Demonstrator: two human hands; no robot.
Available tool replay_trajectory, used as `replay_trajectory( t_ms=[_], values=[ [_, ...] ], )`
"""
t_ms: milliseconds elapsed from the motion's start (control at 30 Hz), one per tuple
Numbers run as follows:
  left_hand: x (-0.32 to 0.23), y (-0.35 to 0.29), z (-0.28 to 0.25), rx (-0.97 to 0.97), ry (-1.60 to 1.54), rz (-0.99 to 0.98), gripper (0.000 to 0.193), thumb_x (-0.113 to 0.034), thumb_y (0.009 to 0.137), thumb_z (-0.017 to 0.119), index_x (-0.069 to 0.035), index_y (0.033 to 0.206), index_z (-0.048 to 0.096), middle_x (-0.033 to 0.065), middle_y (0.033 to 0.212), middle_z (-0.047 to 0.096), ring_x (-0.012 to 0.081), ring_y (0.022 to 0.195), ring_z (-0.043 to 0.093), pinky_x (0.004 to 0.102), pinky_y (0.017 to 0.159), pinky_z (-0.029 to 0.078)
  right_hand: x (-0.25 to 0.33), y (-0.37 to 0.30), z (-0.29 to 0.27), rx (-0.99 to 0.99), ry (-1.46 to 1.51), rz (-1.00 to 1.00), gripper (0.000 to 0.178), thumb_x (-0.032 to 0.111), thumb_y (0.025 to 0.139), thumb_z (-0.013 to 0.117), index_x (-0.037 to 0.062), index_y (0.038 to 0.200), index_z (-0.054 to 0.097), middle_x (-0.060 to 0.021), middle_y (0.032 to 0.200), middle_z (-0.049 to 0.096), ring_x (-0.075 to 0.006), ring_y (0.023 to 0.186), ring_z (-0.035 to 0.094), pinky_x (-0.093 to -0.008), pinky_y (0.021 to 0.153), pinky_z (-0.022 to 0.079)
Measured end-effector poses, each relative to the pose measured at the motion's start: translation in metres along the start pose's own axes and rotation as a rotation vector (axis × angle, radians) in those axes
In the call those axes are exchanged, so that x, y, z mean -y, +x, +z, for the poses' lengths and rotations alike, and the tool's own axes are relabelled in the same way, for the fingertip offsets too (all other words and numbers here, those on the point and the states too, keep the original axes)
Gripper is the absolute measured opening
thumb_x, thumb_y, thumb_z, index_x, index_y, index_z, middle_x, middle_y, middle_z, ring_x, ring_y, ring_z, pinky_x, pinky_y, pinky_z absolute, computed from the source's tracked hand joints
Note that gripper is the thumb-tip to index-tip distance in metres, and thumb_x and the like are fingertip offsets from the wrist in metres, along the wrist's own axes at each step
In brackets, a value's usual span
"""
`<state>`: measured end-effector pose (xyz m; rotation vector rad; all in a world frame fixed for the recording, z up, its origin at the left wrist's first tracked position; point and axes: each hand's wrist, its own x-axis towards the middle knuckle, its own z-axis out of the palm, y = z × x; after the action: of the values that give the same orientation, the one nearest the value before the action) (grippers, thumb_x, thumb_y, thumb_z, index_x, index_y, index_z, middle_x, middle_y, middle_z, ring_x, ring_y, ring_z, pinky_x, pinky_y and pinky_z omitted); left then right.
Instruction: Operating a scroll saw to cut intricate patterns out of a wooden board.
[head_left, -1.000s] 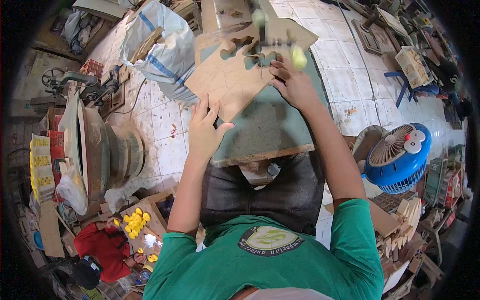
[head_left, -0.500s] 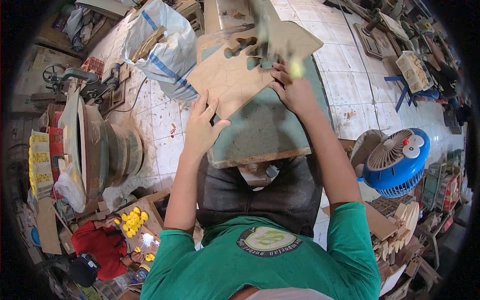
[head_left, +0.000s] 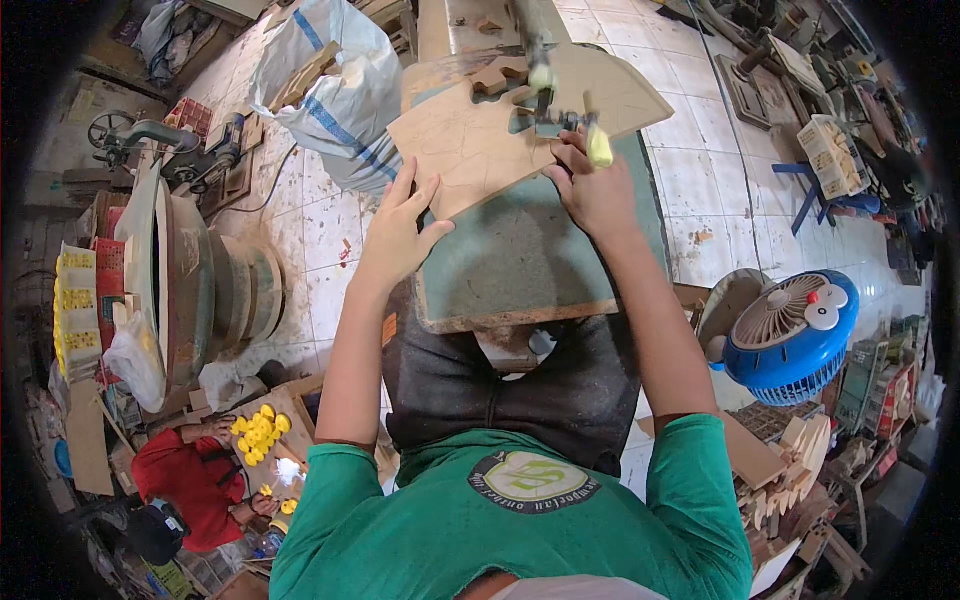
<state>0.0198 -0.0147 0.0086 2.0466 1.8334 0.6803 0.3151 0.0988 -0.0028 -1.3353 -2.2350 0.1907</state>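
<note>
A flat wooden board with pencilled curves and a jagged, cut-out far edge lies on a green machine table. My left hand rests against the board's near left edge, its fingers stretched and the thumb spread. At the right, my right hand grips the board's near edge between thumb and bent fingers. Just beyond those fingers stands a saw-like upright machine arm, partly blurred, with a yellow-tipped part close to my knuckles. The blade itself cannot be made out.
A white sack with wood offcuts stands at the far left. A blue fan is on my right. At the lower left, a person in red sits by yellow pieces. A belt-driven machine stands left.
The board has turned clockwise: its left corner moved away from me and its right corner came nearer. Both hands have shifted slightly with it, keeping contact.
</note>
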Motion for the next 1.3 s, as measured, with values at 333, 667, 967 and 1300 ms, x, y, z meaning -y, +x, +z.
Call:
replay_trajectory(
  t_ms=[333,667,967,1300],
  values=[
    [-0.019,-0.003,0.022,-0.151,0.19,-0.135,0.07,-0.034,0.09,0.083,-0.003,0.15,0.063,0.0218,0.16,0.055,0.049,0.15,0.047,0.0638,0.127,0.029,-0.034,0.016,-0.004,0.042,0.046,-0.372,0.044,0.015,0.095,0.077,0.0215,0.138,0.075,-0.0101,0.127,0.062,-0.0313,0.113,0.066,-0.046,0.095,0.054],
    [-0.01,0.005,0.017,-0.119,0.139,-0.107,0.071,-0.039,0.091,0.083,-0.005,0.15,0.064,0.022,0.157,0.056,0.0448,0.151,0.047,0.0639,0.126,0.03,-0.037,0.014,0.001,0.071,0.224,-0.337,0.045,0.006,0.095,0.076,0.0158,0.138,0.075,-0.0141,0.124,0.06,-0.0351,0.106,0.064,-0.0435,0.092,0.055],
    [-0.006,0.021,0.015,-0.093,0.165,-0.12,0.07,-0.038,0.092,0.082,-0.008,0.152,0.063,0.019,0.157,0.057,0.0426,0.15,0.048,0.0663,0.126,0.03,-0.033,0.016,-0.001,0.076,0.157,-0.289,0.038,0.008,0.096,0.076,0.012,0.134,0.077,-0.0129,0.116,0.063,-0.0346,0.105,0.065,-0.0444,0.09,0.055],
    [0.002,0.034,0.011,-0.081,0.124,-0.108,0.068,-0.036,0.093,0.082,-0.011,0.153,0.062,0.0129,0.164,0.053,0.0371,0.154,0.046,0.0662,0.127,0.028,-0.031,0.009,0.008,-0.011,0.108,-0.237,0.035,0.011,0.095,0.077,0.0156,0.13,0.079,-0.0092,0.115,0.067,-0.0331,0.104,0.066,-0.0455,0.09,0.054]
  ],
)
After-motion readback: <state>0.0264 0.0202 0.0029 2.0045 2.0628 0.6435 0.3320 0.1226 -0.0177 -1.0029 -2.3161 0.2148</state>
